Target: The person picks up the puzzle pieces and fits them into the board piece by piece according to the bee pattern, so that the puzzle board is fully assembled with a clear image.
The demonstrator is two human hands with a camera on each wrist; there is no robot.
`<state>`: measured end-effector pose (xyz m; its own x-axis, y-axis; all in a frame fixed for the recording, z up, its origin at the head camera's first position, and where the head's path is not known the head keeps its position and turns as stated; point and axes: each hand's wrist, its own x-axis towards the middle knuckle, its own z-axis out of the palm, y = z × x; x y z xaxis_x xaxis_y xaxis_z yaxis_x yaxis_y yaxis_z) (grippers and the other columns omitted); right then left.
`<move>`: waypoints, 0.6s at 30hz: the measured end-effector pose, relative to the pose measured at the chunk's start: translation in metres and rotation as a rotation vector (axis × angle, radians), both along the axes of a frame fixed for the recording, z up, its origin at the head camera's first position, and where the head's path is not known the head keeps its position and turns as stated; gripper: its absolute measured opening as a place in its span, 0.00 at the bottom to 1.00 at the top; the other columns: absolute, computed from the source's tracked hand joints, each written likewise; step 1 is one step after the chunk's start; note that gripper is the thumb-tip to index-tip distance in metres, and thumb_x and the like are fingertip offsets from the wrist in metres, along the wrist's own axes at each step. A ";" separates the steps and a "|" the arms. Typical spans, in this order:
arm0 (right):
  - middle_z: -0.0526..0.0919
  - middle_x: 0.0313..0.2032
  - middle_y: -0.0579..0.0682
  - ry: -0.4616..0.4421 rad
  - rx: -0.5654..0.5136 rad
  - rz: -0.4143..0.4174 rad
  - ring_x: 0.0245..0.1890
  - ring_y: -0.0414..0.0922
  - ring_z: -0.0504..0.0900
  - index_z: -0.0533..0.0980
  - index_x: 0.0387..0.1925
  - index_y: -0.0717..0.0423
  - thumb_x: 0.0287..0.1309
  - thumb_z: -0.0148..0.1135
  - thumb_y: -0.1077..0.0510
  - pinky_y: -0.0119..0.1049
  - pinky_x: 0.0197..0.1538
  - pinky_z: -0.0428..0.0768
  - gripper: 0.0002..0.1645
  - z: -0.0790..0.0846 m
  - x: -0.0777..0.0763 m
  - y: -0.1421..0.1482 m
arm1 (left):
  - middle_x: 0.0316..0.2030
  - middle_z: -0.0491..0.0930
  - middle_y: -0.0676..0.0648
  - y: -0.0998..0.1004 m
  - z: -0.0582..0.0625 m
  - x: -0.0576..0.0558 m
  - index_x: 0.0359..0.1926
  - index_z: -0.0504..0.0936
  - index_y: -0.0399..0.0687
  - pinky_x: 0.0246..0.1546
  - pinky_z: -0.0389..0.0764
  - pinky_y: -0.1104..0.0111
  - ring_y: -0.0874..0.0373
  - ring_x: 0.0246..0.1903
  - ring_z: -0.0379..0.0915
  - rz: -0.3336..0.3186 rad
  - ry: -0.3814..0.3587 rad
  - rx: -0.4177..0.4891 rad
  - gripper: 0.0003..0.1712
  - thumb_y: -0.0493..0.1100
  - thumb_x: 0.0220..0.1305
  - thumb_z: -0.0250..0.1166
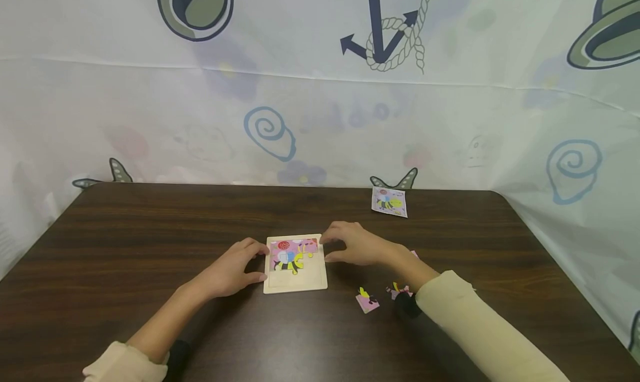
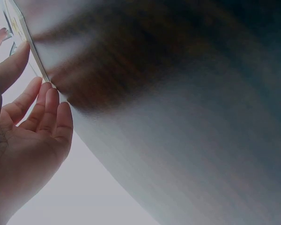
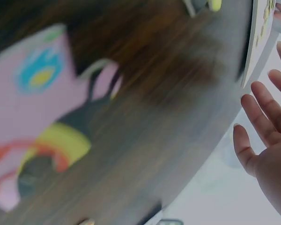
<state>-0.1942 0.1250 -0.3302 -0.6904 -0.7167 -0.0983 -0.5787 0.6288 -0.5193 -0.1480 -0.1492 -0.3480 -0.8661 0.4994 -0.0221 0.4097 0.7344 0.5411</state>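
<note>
A square wooden puzzle tray point(image 1: 310, 280) lies on the table, its upper part filled with joined pieces showing a yellow-and-black bee point(image 1: 290, 264) on pink. The left hand point(image 1: 230, 269) touches the tray's left edge with its thumb and fingertips. At the upper right corner is the right hand point(image 1: 356, 245), fingers and thumb extended around the edge; firm contact cannot be made out. Neither hand holds a loose piece. One loose puzzle piece point(image 1: 367, 301) lies right of the tray, with another piece point(image 1: 399, 291) beside the right forearm, partly hidden by the sleeve.
A small printed bee picture point(image 1: 389, 202) lies at the table's back edge, right of the middle. Part of a further pink piece point(image 1: 414, 254) shows behind the right forearm. Behind the dark wooden table point(image 1: 150, 226) hangs a white patterned cloth point(image 1: 320, 121).
</note>
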 end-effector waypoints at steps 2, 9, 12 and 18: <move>0.75 0.44 0.51 0.000 -0.021 0.011 0.47 0.48 0.74 0.76 0.47 0.60 0.53 0.65 0.58 0.42 0.52 0.71 0.19 0.001 -0.001 0.008 | 0.46 0.70 0.43 0.000 0.000 0.000 0.50 0.73 0.35 0.48 0.70 0.55 0.47 0.47 0.66 -0.001 0.000 0.000 0.25 0.39 0.52 0.69; 0.76 0.42 0.53 0.000 -0.039 0.000 0.44 0.49 0.75 0.76 0.45 0.62 0.52 0.65 0.57 0.44 0.49 0.73 0.19 0.002 -0.004 0.037 | 0.46 0.70 0.42 0.000 0.001 0.000 0.50 0.73 0.35 0.48 0.70 0.55 0.47 0.47 0.66 -0.002 0.002 0.000 0.25 0.39 0.52 0.69; 0.77 0.42 0.53 -0.001 -0.023 -0.016 0.44 0.50 0.75 0.76 0.45 0.62 0.52 0.65 0.57 0.44 0.48 0.74 0.19 0.003 -0.004 0.050 | 0.46 0.70 0.42 0.000 0.001 0.000 0.50 0.73 0.35 0.48 0.70 0.55 0.47 0.47 0.66 0.000 0.000 -0.003 0.25 0.39 0.51 0.69; 0.77 0.43 0.54 -0.035 0.004 -0.061 0.45 0.52 0.75 0.76 0.44 0.62 0.52 0.65 0.58 0.47 0.49 0.73 0.18 0.009 -0.004 0.077 | 0.46 0.70 0.42 0.000 0.001 0.001 0.50 0.73 0.34 0.48 0.70 0.55 0.47 0.47 0.66 0.000 0.001 -0.003 0.25 0.39 0.51 0.69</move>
<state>-0.1979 0.2022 -0.3214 -0.7291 -0.6728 -0.1257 -0.5208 0.6645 -0.5359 -0.1475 -0.1489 -0.3472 -0.8659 0.4997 -0.0228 0.4104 0.7357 0.5388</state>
